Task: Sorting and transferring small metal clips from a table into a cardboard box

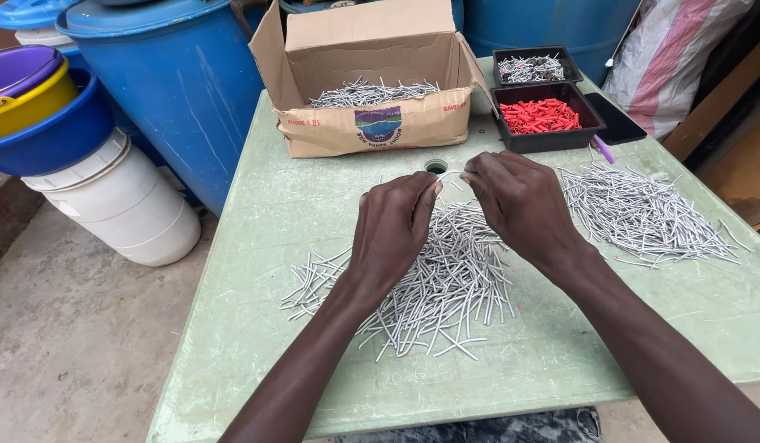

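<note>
Head view shows the left hand (394, 223) and right hand (518, 199) pinching one thin wire piece (450, 174) between fingertips above the central grey pile (433, 283), seemingly mid-bend or inspection; next likely needs steady fingertip control.

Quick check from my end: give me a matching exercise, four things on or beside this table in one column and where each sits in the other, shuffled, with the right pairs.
Things:
1. cardboard box
2. tray of red pieces
3. white bucket
4. thin metal pin

Places:
A. on the ground left of the table
B. between the left hand and right hand
C. far right part of the table, beside the box
D. far edge of the table, holding grey pins

Pairs: 1-D, 2-C, 3-A, 4-B
</note>
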